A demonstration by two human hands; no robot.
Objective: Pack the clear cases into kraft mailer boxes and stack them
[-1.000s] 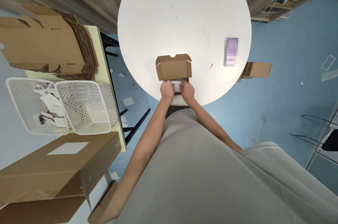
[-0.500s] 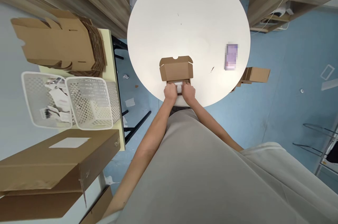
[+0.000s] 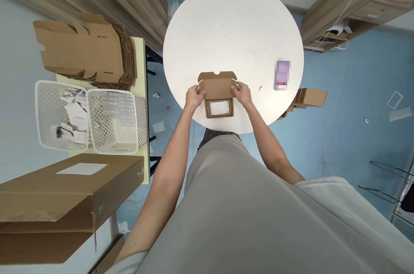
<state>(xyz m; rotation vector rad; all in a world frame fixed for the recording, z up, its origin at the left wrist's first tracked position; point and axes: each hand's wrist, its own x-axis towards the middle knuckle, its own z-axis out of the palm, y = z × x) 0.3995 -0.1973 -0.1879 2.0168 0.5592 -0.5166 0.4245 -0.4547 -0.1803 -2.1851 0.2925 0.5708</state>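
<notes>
A small brown cardboard box (image 3: 219, 116) stands on the round white table (image 3: 233, 24), close to its near edge. Its lid (image 3: 218, 88) is folded back, away from me. Inside the box lies a white packet (image 3: 219, 107). My left hand (image 3: 194, 96) pinches the lid's left side flap between thumb and fingers. On the opposite side my right hand (image 3: 242, 93) grips the right side flap in the same way. Both hands are beside the lid, clear of the packet.
A purple, pixelated item (image 3: 282, 75) lies on the table's right part. Flattened cardboard boxes (image 3: 84, 52) are stacked on a side table at left, with two white baskets (image 3: 113, 151) and a large carton (image 3: 116, 177). More brown boxes (image 3: 310, 97) stand beyond the table's right edge.
Both hands have come out of the box and moved apart to the lid's side flaps, taking hold of them. The white packet now shows in the box. The camera view has shifted slightly.
</notes>
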